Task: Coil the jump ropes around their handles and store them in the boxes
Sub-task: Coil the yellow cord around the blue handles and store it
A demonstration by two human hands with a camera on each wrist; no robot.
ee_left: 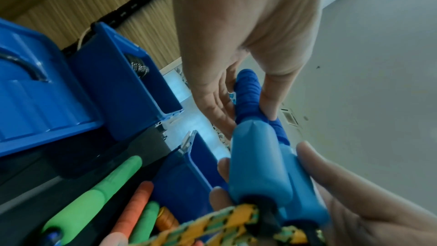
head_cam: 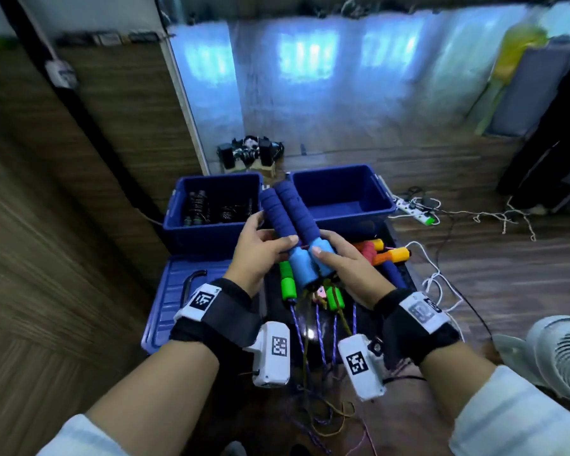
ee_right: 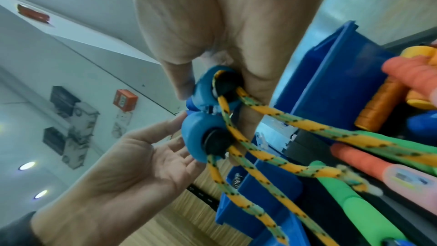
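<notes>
2 blue handles (head_cam: 290, 225) side by side, touching, held above the black mat (head_cam: 405, 274) just in front of the 2 blue boxes. Each handle: dark-blue ribbed foam grip on the far part, smooth light-blue plastic sleeve at the near end, black cap where the rope exits. Rope (ee_right: 267, 162) is braided yellow/green w/ black flecks, uncoiled, hangs from both caps down toward the person.

Long axis: roughly parallel pair, foam tips point away and up over the gap between the boxes, rope ends point back at the person. Tips splay slightly apart.

Grip:
- left hand (head_cam: 260, 255): thumb on top, fingers under the left-side handle near the foam/sleeve junction. Fingers mostly straight, loosely spread in right wrist view, more cradling than clamping.
- right hand (head_cam: 346, 261): thumb + fingers curled round the light-blue sleeves, pinching both together at the near end.

Rel. to the handles:
- left box (head_cam: 178, 222), just beyond-left: holds black coiled ropes.
- right box (head_cam: 389, 205), just beyond-right: bare blue floor visible.
- below/near: green handles (head_cam: 288, 281), orange/yellow handles (head_cam: 389, 255) on the mat, purple rope trailing toward the person.
- blue lid (head_cam: 168, 291) left of the mat.
- white fan (head_cam: 560, 357) far right, power strip (head_cam: 415, 210) right of the boxes.
</notes>
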